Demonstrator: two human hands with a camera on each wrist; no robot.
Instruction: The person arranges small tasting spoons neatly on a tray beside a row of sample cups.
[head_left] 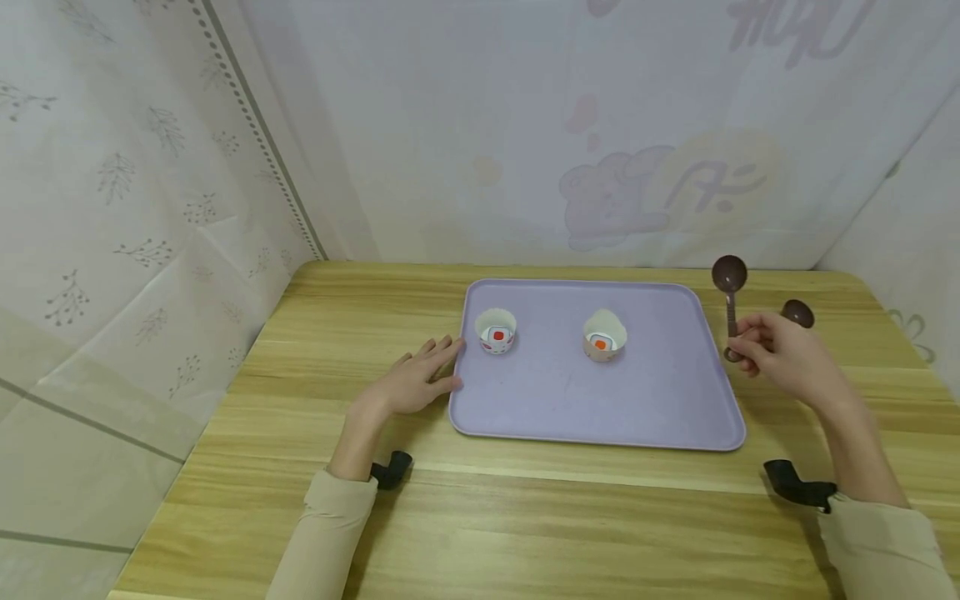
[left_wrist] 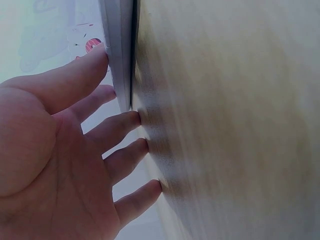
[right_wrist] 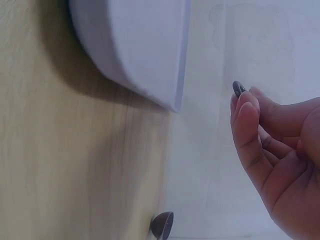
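Observation:
My right hand pinches a dark brown measuring spoon by the end of its handle, just off the right side of the lilac tray. In the right wrist view, only the handle's tip shows between thumb and fingers; the bowl is hidden. My left hand lies with spread, fairly straight fingers at the tray's left edge. In the left wrist view its thumb touches the tray's side, and several fingertips rest on the table.
On the tray stand two paper baking cups, one at the left and one near the middle, each with a small red or orange patch inside. A second dark brown spoon lies behind my right hand. Patterned cloth hangs behind the table.

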